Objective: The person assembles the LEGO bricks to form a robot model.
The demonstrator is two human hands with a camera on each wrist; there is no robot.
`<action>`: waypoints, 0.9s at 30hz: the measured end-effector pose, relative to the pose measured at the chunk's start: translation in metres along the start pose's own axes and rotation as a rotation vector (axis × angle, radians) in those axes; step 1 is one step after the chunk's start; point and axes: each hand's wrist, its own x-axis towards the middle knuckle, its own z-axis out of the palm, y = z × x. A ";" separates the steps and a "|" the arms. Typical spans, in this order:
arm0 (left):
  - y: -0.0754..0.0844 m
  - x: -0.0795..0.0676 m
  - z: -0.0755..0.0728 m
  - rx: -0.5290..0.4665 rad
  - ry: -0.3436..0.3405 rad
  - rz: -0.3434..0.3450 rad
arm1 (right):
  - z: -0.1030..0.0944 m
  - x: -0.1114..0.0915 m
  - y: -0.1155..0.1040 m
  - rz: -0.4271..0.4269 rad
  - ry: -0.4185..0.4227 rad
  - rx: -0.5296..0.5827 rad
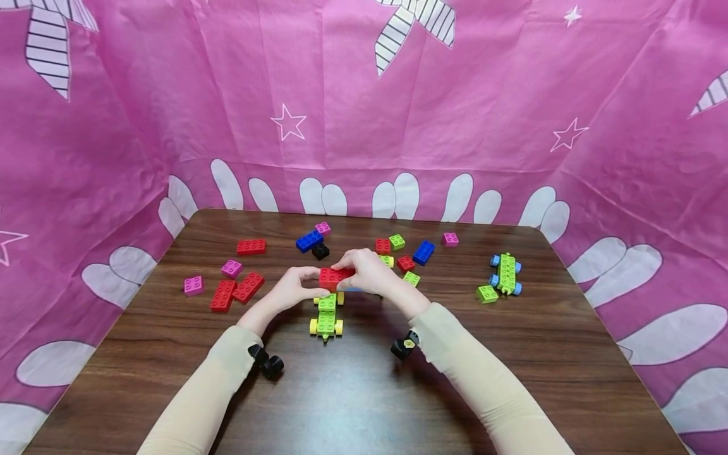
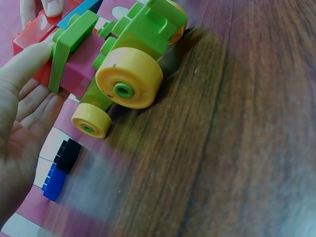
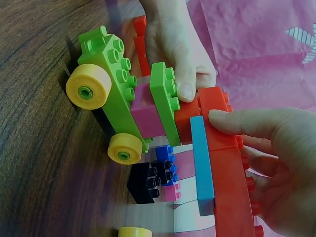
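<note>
A green toy car base with yellow wheels stands mid-table. Stacked on it are a pink brick, a green brick and a red brick. Longer red bricks lie across the top, with a thin blue piece beneath their overhang. My left hand grips the stack from the left, thumb at the green and lower red bricks. From the right, my right hand pinches the top red bricks, thumb on their near side. Its other fingers are partly hidden behind them.
Loose red bricks, pink bricks, a blue brick and a black brick lie left and behind. More bricks, including a blue brick, lie right. A green car base with blue wheels stands farther right, beside a green brick.
</note>
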 end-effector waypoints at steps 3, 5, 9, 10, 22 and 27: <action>0.000 0.000 -0.001 0.005 0.000 0.006 | 0.000 0.000 0.000 0.002 0.000 0.005; 0.001 -0.001 -0.001 0.004 -0.002 0.014 | 0.000 -0.001 0.000 -0.001 0.000 0.005; 0.001 -0.002 -0.002 0.003 -0.007 0.031 | 0.002 -0.001 0.000 0.001 0.004 -0.001; 0.001 -0.002 -0.002 0.001 -0.008 0.034 | 0.002 -0.001 0.000 0.004 0.004 -0.004; -0.001 -0.001 -0.003 0.006 -0.011 0.027 | 0.004 -0.001 0.001 0.007 0.023 -0.002; 0.001 -0.001 -0.003 0.037 -0.013 0.027 | 0.004 -0.001 0.003 0.008 0.021 0.014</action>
